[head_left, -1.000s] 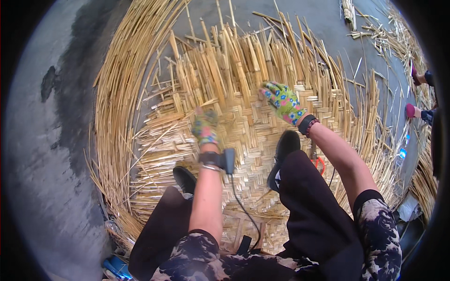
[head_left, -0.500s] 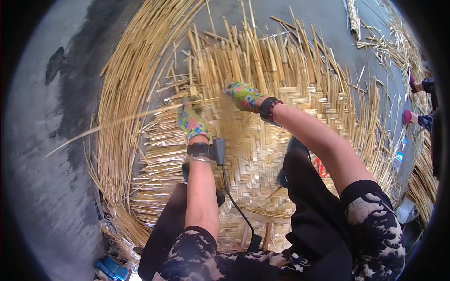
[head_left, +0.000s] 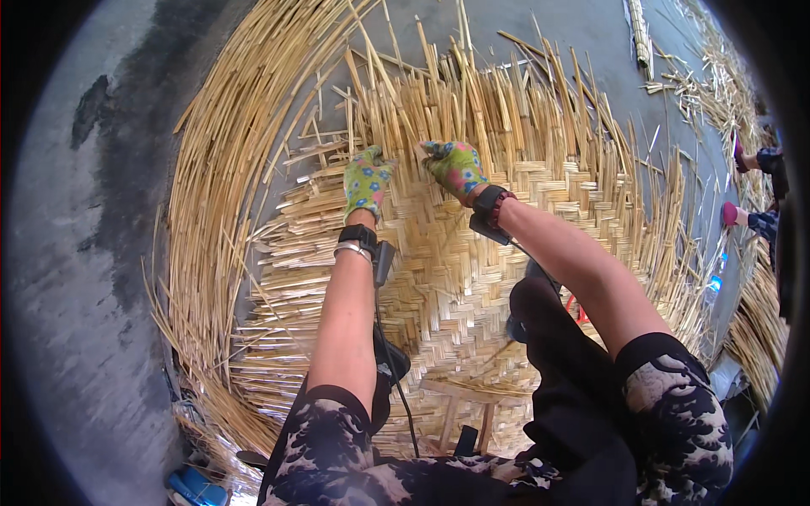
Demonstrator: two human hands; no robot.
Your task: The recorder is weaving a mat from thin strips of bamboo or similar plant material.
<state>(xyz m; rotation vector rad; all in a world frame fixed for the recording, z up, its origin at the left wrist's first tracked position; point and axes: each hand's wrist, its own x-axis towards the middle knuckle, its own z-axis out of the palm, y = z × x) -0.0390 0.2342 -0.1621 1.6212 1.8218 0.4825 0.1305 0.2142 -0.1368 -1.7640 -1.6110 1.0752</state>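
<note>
A herringbone-woven reed mat point(head_left: 460, 261) lies beneath me, with unwoven reed strips point(head_left: 481, 110) fanning out from its far edge. My left hand point(head_left: 369, 184), in a green flowered glove, is closed at the base of these upright strips, left of the mat's middle. A short way to its right, my right hand point(head_left: 456, 171) wears a matching glove and pinches at the strips, thumb and fingers pointing left. The exact strips between my fingertips are partly hidden by the gloves.
A thick band of long loose reeds point(head_left: 211, 194) curves along the left side. Across from it, another person's feet point(head_left: 731, 213) show near more reeds point(head_left: 755, 329). A blue object point(head_left: 198, 487) sits at lower left. My knees straddle the mat; a black cable point(head_left: 396, 367) hangs by my left arm.
The long reed strip that stuck out leftward from my left hand no longer lies across there. My left hand has shifted right and forward, and my right hand slightly right.
</note>
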